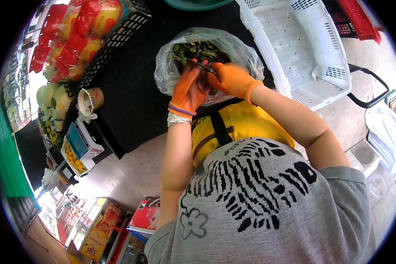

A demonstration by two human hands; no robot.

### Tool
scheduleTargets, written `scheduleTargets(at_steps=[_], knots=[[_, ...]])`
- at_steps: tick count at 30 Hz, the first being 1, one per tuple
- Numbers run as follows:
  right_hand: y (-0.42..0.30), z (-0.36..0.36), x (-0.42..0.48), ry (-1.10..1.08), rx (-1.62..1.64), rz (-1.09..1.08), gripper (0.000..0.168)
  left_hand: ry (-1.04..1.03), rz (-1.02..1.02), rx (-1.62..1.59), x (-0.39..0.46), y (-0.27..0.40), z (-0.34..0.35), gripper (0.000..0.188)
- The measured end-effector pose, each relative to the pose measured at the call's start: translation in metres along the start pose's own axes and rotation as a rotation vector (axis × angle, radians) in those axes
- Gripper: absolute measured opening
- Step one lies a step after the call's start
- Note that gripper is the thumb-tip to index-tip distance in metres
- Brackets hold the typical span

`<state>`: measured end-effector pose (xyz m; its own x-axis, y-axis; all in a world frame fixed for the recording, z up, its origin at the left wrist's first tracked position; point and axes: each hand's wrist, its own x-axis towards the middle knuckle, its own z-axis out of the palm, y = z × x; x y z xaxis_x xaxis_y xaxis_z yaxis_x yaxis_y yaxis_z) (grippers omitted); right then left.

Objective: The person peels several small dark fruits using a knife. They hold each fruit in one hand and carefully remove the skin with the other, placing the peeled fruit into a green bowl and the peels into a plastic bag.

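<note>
A clear plastic bag (166, 64) stands spread wide on the black table, its rolled rim around a heap of dark green and brown peelings or husks (201, 49). Over its near side are both my hands, in orange rubber-coated gloves. My left hand (192, 87) is turned palm up with bent fingers, its palm stained dark; whether a small piece lies in it cannot be told. My right hand (234, 79) grips a small knife (199, 63), whose thin blade points left across the left fingers. Most of the knife's handle is hidden in the right glove.
A white perforated plastic crate (285, 39) stands to the right. At the left, a black basket (114, 44) holds bagged yellow fruit (85, 43). Near it are a paper tub (94, 97) and a scale (82, 140). The rim of a green basin (198, 6) shows at the top.
</note>
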<state>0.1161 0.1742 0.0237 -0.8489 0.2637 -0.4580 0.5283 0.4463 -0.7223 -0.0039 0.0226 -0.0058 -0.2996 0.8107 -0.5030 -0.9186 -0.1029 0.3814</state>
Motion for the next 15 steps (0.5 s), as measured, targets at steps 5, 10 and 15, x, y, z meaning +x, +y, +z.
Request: scheduleTargets(at_steps=[5,10,15], knots=[[-0.001,0.004,-0.001,0.079,0.05,0.033,0.037,0.05,-0.011,0.234,-0.004,0.004,0.011,0.039],[0.003,-0.004,0.0,0.076,-0.017,-0.185,0.045,0.146,0.171,0.928,-0.001,0.002,-0.005,0.036],[0.012,0.004,0.005,0.158,-0.24,-0.269,0.041,0.102,0.15,1.16,0.004,0.01,-0.013,0.029]])
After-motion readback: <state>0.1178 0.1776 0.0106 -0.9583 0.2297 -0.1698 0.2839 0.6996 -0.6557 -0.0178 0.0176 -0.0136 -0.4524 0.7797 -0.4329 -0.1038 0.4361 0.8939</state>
